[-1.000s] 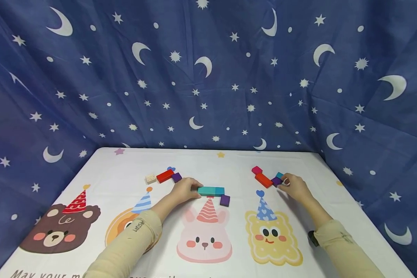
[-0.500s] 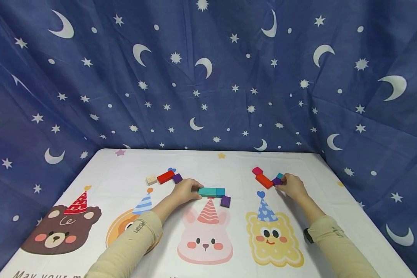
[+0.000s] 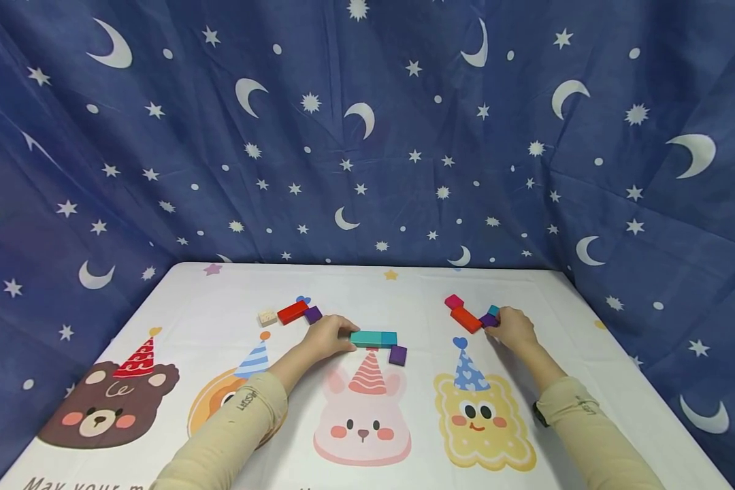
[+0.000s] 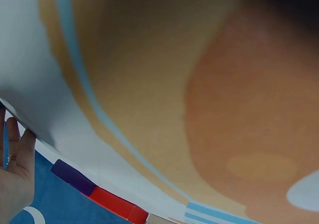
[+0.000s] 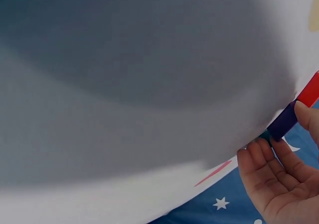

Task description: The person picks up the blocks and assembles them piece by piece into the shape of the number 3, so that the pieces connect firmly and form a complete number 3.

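My left hand [image 3: 327, 338] holds the left end of a long teal block [image 3: 367, 339], thumb on the near side and fingers on the far side. A short blue block [image 3: 389, 339] continues the row on its right, with a purple block [image 3: 397, 355] just below. On the right, my right hand [image 3: 514, 329] pinches another purple block [image 5: 283, 122] between thumb and index finger. A small blue block [image 3: 493, 310] sits behind that purple one, partly hidden by the fingers. To its left lie a red block [image 3: 466, 319] and a pink block [image 3: 454, 301].
Beyond my left hand, a cream block [image 3: 267, 318], a red block [image 3: 292, 312] and a purple block [image 3: 313, 314] form a line. The white tablecloth [image 3: 416, 408] bears cartoon animals. A blue star-patterned curtain [image 3: 392, 136] stands behind the table.
My right hand's fingers have drawn closer together around the purple block, and its forearm has moved slightly left. The left hand has stayed at the teal block.
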`<state>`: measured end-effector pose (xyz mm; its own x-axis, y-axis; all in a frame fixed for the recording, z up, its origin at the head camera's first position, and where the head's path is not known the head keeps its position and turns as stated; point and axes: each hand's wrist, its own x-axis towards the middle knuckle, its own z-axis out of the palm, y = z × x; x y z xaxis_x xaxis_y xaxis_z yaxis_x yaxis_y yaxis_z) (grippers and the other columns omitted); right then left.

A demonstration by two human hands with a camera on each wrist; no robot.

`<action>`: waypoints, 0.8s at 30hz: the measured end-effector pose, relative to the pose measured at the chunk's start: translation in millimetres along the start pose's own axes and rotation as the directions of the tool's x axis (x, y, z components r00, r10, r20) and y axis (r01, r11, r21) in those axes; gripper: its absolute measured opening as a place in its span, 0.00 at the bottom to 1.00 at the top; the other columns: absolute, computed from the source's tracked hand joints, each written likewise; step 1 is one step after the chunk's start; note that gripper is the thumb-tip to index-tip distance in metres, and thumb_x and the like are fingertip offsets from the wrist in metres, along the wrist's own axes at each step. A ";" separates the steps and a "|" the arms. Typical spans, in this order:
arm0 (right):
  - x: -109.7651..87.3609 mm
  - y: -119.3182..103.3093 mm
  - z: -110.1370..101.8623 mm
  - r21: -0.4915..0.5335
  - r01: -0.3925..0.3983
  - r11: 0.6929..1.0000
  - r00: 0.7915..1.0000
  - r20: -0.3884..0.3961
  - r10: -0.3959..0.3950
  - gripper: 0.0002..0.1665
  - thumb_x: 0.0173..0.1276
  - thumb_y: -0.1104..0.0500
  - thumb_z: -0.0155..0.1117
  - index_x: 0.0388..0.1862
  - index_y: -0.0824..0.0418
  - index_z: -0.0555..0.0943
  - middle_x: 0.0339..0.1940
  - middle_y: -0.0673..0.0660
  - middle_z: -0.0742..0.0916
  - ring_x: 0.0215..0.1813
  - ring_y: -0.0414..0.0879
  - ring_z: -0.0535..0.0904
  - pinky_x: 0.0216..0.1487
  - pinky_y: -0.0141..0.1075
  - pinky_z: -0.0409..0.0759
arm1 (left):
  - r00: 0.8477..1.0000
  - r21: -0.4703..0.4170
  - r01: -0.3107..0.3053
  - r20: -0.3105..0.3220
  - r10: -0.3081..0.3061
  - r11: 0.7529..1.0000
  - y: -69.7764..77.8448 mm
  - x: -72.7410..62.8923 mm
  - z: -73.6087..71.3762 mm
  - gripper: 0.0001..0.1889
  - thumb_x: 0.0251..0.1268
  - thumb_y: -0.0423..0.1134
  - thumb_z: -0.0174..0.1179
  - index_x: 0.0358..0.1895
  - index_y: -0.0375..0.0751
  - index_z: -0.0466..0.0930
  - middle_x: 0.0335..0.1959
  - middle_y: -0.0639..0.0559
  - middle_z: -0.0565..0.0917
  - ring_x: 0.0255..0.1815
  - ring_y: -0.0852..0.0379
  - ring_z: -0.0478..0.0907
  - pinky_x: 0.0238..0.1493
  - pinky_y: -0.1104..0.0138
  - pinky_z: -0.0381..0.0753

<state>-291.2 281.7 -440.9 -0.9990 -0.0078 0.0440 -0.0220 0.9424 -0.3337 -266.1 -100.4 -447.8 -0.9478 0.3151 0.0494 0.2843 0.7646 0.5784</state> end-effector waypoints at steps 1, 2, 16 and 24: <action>0.0 -0.3 -0.1 -0.001 0.002 1.000 1.000 -0.002 -0.002 0.15 0.54 0.59 0.69 0.24 0.70 0.76 0.24 0.63 0.82 0.28 0.52 0.75 0.29 0.44 0.72 | 1.000 0.001 0.002 -0.002 -0.002 1.000 0.0 0.1 0.0 0.17 0.48 0.36 0.72 0.45 0.42 0.86 0.45 0.49 0.86 0.49 0.52 0.79 0.56 0.56 0.76; 0.1 -0.3 0.1 -0.003 0.002 1.000 1.000 -0.003 -0.002 0.15 0.54 0.59 0.69 0.24 0.70 0.75 0.24 0.63 0.82 0.28 0.52 0.75 0.29 0.43 0.72 | 1.000 0.003 0.005 -0.002 -0.005 1.000 -0.2 0.1 0.1 0.17 0.48 0.36 0.72 0.46 0.42 0.86 0.45 0.49 0.86 0.49 0.52 0.79 0.57 0.56 0.75; -3.3 -2.4 -1.7 -0.006 0.003 1.000 1.000 -0.016 -0.004 0.14 0.55 0.60 0.68 0.25 0.71 0.76 0.25 0.65 0.83 0.27 0.52 0.75 0.32 0.44 0.75 | 1.000 0.001 0.005 -0.001 -0.005 1.000 0.3 0.3 -0.8 0.17 0.48 0.36 0.71 0.46 0.42 0.85 0.46 0.48 0.86 0.49 0.52 0.79 0.57 0.56 0.76; -2.7 -0.7 -5.0 0.022 -0.006 1.000 1.000 -0.004 0.006 0.16 0.55 0.58 0.69 0.27 0.72 0.77 0.24 0.64 0.82 0.26 0.51 0.74 0.30 0.42 0.73 | 1.000 -0.005 0.010 0.003 -0.010 1.000 -0.6 0.2 -0.6 0.17 0.49 0.36 0.71 0.46 0.42 0.85 0.46 0.48 0.85 0.48 0.52 0.79 0.56 0.56 0.76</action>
<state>-288.3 282.8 -436.1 -0.9989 -0.0007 0.0461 -0.0171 0.9348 -0.3547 -266.5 -101.1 -447.6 -0.9501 0.3093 0.0408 0.2741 0.7648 0.5831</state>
